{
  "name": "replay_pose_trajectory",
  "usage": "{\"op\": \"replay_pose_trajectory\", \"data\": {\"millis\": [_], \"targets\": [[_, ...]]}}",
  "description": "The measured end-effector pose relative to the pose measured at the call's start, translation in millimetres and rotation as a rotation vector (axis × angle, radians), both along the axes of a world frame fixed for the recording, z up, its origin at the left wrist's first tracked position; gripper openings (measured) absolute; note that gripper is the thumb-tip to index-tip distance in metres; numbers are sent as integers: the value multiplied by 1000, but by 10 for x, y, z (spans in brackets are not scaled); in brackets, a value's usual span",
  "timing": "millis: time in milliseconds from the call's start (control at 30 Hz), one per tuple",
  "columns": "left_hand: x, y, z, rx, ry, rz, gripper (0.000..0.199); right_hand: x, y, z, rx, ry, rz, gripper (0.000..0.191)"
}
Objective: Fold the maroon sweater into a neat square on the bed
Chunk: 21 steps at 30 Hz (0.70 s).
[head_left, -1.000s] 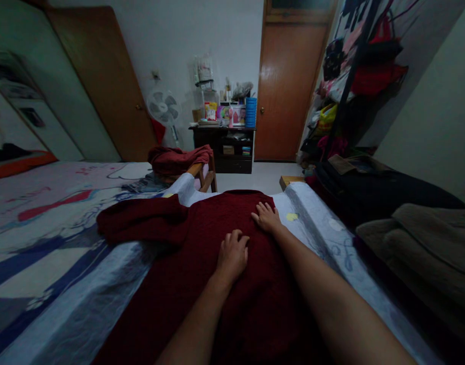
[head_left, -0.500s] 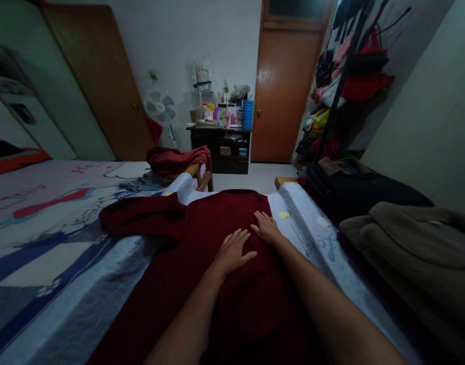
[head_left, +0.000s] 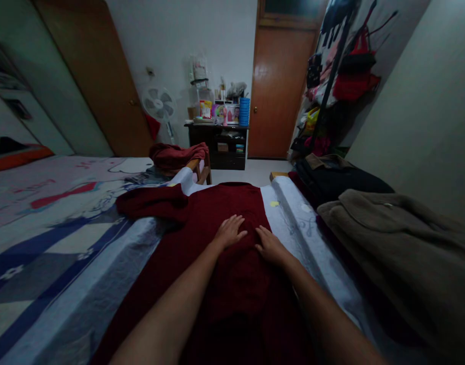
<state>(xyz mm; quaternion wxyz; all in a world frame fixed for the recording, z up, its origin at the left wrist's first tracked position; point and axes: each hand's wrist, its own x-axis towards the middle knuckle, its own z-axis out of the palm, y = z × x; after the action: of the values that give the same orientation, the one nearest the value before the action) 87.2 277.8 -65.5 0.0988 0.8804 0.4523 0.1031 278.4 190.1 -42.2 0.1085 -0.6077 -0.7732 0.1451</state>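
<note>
A dark red knit sweater [head_left: 213, 213] lies spread out on the pale blue bedding, its collar pointing away from me. One sleeve [head_left: 152, 203] reaches out to the left; the other looks folded in over the body on the right. My left hand [head_left: 229, 232] rests flat on the middle of the sweater, fingers extended. Close to the garment's right edge, my right hand [head_left: 271, 245] lies on the fabric with its fingers stretched out. Neither hand grips the cloth. The near part of the sweater is dark and partly covered by my forearms.
Folded clothes, a grey-brown coat [head_left: 392, 223] and a dark jacket [head_left: 339, 175], are stacked at the right. A patterned blanket [head_left: 73, 223] covers the left side. Reddish cloth [head_left: 179, 156] hangs over a wooden frame [head_left: 206, 170]. Farther back stand a fan [head_left: 159, 104] and a black cabinet [head_left: 227, 147].
My right hand has drawn back toward me along the sweater's right side. My left hand has shifted slightly forward over the fabric. The camera view has moved a little.
</note>
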Motion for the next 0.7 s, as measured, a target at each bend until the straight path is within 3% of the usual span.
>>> {"op": "replay_pose_trajectory", "data": {"millis": [233,400,567,700], "targets": [[-29,30,345,-203,51,-50,60,23,-668,298,-59,-23,27,61],[-139,-144,561,-279,23,-121,42,-39,-1090,414,50,33,-104,40],[-254,-490,554,-289,-40,-133,39,-176,-1311,314,14,103,-197,42],[-315,-563,471,-284,-94,-111,44,-319,-1334,264,-27,183,-208,49]]}}
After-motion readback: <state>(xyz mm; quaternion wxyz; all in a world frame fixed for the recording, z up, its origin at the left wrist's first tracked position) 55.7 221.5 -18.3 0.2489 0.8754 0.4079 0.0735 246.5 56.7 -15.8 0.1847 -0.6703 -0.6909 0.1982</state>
